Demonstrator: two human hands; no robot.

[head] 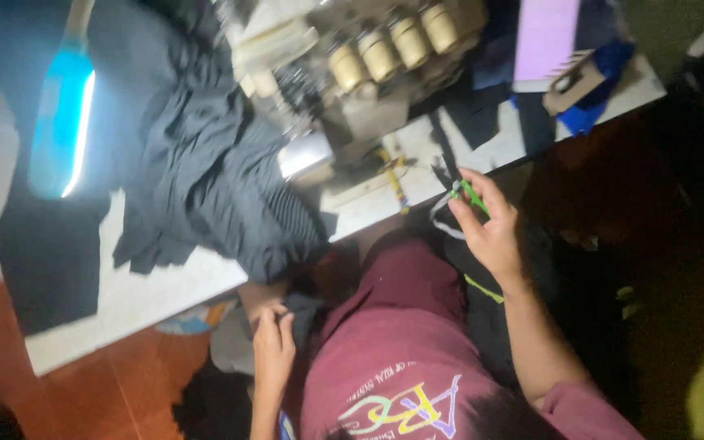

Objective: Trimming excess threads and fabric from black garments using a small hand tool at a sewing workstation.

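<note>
Hands either side of the lap, below the sewing table.

The left hand (274,346) grips dark fabric (303,314) low beside the maroon shirt (393,342); the right hand (490,224) pinches small green snips (470,194) at the table (165,285) edge, beside the grey sewing machine (352,73).

Right hand (490,224) raised, fingers pinched together; left hand (273,346) low, fingers curled, forearm bare.

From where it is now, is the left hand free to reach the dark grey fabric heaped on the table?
Probably yes: the left hand rests low on dark cloth below the table edge, and the grey fabric lies just above with nothing between.
</note>
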